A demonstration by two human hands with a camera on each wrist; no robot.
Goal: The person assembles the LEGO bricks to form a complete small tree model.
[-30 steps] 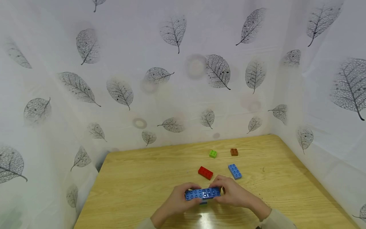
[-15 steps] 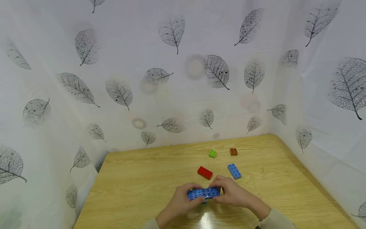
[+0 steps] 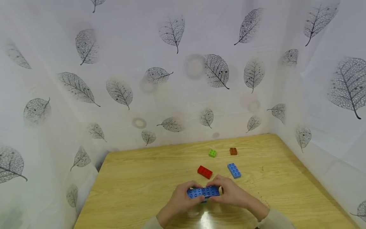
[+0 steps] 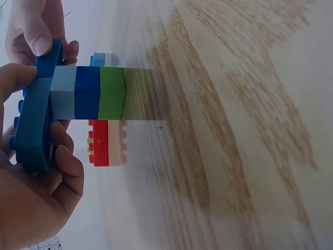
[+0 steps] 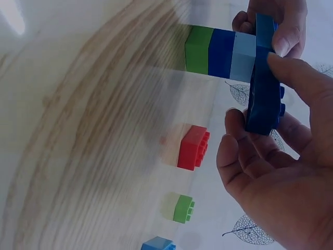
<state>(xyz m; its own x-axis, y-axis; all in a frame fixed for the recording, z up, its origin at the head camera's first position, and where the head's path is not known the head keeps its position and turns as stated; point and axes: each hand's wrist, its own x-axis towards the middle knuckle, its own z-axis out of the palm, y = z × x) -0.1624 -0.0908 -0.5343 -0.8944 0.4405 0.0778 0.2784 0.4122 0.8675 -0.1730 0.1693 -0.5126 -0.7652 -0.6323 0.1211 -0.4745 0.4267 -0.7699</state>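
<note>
In the head view my left hand (image 3: 180, 198) grips a blue brick (image 3: 194, 192) between thumb and fingers. Beside it, end to end, my right hand (image 3: 228, 194) holds a darker blue brick (image 3: 210, 191). Both bricks sit across the top of a small tower. From the left wrist, that tower shows a light blue block (image 4: 63, 94), a dark blue block (image 4: 87, 92) and a green block (image 4: 111, 94) at the bottom, standing on the table. The top bricks overhang the tower on both sides, and their inner ends meet above it.
Behind the hands lie a red brick (image 3: 205, 172) and a loose blue brick (image 3: 234, 170). Farther back are a small green brick (image 3: 212, 153) and a small brown brick (image 3: 233, 151) on the wooden table (image 3: 128, 181). A leaf-patterned curtain (image 3: 183, 95) surrounds the table's back and sides.
My left hand has shifted slightly right with its blue brick. The right hand's fingers have slid a little left along the darker blue brick. The loose bricks stay put.
</note>
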